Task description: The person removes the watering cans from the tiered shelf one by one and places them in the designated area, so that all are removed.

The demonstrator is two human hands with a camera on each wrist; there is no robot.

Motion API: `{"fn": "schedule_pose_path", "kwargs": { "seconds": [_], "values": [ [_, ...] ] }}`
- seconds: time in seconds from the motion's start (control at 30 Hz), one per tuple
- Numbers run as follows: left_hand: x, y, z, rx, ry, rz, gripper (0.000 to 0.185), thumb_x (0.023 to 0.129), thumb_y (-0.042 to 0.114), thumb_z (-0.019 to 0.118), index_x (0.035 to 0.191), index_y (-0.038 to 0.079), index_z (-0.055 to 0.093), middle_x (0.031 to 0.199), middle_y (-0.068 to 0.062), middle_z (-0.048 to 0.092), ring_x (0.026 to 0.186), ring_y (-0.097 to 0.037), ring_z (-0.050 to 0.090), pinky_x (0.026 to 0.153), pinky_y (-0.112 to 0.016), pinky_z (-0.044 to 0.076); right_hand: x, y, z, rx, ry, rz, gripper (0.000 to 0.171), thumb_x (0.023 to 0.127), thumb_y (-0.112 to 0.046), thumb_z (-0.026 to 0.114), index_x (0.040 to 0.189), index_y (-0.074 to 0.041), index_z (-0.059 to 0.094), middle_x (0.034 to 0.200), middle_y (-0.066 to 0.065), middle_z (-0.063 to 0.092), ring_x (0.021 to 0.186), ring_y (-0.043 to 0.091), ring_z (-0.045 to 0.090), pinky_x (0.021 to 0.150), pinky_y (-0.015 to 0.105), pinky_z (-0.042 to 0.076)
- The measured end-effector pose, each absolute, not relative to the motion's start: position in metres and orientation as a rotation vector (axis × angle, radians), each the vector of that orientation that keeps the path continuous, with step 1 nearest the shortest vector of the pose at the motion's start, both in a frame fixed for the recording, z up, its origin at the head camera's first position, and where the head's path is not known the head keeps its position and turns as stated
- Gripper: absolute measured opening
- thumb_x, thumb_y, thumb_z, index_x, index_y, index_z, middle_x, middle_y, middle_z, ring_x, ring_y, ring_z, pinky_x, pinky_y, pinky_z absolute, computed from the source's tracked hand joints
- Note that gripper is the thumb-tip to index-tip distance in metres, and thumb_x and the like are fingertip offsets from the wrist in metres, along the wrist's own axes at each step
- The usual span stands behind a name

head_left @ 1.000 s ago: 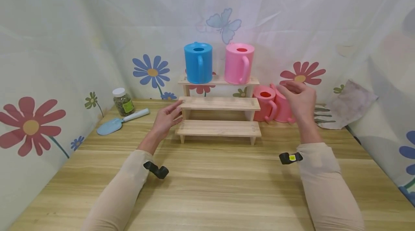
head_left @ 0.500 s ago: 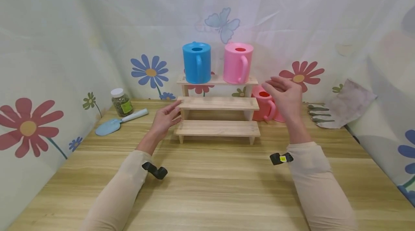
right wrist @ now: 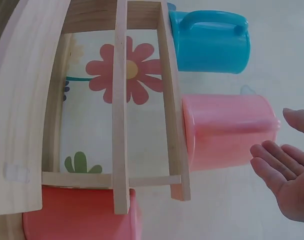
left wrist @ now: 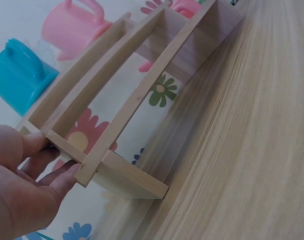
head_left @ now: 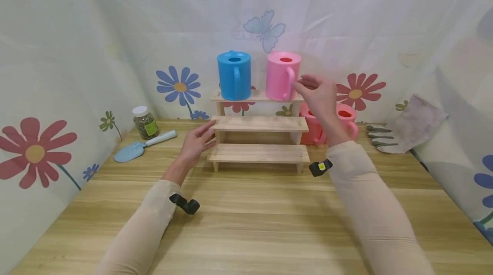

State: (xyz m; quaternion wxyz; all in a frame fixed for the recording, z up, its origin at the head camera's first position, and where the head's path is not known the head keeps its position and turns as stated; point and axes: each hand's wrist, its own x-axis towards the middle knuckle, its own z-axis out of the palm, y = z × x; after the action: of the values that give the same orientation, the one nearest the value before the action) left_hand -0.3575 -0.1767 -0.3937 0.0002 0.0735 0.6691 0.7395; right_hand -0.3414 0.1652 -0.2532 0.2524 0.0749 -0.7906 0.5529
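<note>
The left hand [left wrist: 19, 187] fills the lower left corner, its straight fingers [left wrist: 57, 177] touching the near end of a pale three-tiered wooden step shelf [left wrist: 137, 97]. Beyond the fingers, on the shelf's far tier, sits a blue plastic watering can [left wrist: 19, 75], and past it a pink plastic watering can [left wrist: 72, 22]. The shelf stands on a light wood-grain tabletop [left wrist: 242, 150] stretching away to the hand's right.

My right hand [head_left: 321, 97] had open air beside the pink can [head_left: 283, 76] on the top step; the blue can [head_left: 234, 75] crowded its far side. Two pink cans [head_left: 327, 123] blocked the table beneath my wrist. The lower steps [head_left: 259, 153] lay bare.
</note>
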Motion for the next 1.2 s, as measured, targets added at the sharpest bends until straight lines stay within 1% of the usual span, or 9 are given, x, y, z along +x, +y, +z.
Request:
{"fn": "schedule_pose_path", "kwargs": {
  "seconds": [0.2, 0.4, 0.57, 0.73, 1.0, 1.2],
  "values": [
    [-0.358, -0.177, -0.394, 0.212, 2.106, 2.326, 0.039, 0.093, 0.019, 0.05, 0.132, 0.017, 0.049, 0.139, -0.009, 0.037, 0.12, -0.03, 0.041, 0.094, -0.043, 0.04, -0.358, 0.152, -0.243, 0.16, -2.15, 1.503, 0.049, 0.073, -0.041, 0.073, 0.111, -0.011, 0.065, 0.101, 0.003, 0.066, 0.093, 0.011, 0.06, 0.081, 0.026, 0.049],
    [-0.359, -0.176, -0.393, 0.198, 2.113, 2.33, 0.038, 0.093, 0.02, 0.05, 0.131, 0.017, 0.05, 0.139, -0.008, 0.037, 0.12, -0.03, 0.041, 0.094, -0.043, 0.04, -0.367, 0.144, -0.235, 0.083, -2.162, 1.505, 0.051, 0.073, -0.042, 0.072, 0.112, -0.01, 0.065, 0.101, 0.004, 0.065, 0.092, 0.012, 0.06, 0.079, 0.025, 0.05],
    [-0.358, -0.176, -0.393, 0.209, 2.114, 2.326, 0.038, 0.094, 0.019, 0.049, 0.132, 0.017, 0.049, 0.14, -0.009, 0.037, 0.121, -0.03, 0.041, 0.094, -0.042, 0.04, -0.374, 0.14, -0.233, 0.014, -2.17, 1.497, 0.052, 0.073, -0.044, 0.072, 0.112, -0.01, 0.065, 0.098, 0.004, 0.065, 0.088, 0.014, 0.06, 0.076, 0.024, 0.051],
    [-0.357, -0.176, -0.393, 0.217, 2.112, 2.322, 0.039, 0.094, 0.019, 0.049, 0.132, 0.017, 0.048, 0.14, -0.008, 0.036, 0.121, -0.029, 0.04, 0.094, -0.044, 0.039, -0.377, 0.137, -0.234, -0.014, -2.145, 1.519, 0.046, 0.075, -0.04, 0.071, 0.11, -0.01, 0.067, 0.093, 0.004, 0.066, 0.083, 0.013, 0.06, 0.073, 0.024, 0.052],
    [-0.358, -0.176, -0.394, 0.217, 2.118, 2.321, 0.038, 0.094, 0.019, 0.049, 0.131, 0.018, 0.049, 0.14, -0.008, 0.037, 0.12, -0.029, 0.041, 0.094, -0.044, 0.04, -0.376, 0.136, -0.23, -0.106, -2.183, 1.487, 0.032, 0.08, -0.03, 0.069, 0.106, -0.011, 0.069, 0.094, 0.004, 0.068, 0.083, 0.012, 0.06, 0.072, 0.023, 0.051],
    [-0.357, -0.176, -0.393, 0.208, 2.124, 2.324, 0.038, 0.094, 0.019, 0.049, 0.131, 0.018, 0.05, 0.138, -0.008, 0.039, 0.119, -0.028, 0.042, 0.093, -0.042, 0.041, -0.373, 0.138, -0.229, -0.131, -2.227, 1.476, 0.03, 0.081, -0.029, 0.066, 0.106, -0.012, 0.069, 0.096, 0.003, 0.067, 0.084, 0.014, 0.057, 0.072, 0.024, 0.051]
  ]
}}
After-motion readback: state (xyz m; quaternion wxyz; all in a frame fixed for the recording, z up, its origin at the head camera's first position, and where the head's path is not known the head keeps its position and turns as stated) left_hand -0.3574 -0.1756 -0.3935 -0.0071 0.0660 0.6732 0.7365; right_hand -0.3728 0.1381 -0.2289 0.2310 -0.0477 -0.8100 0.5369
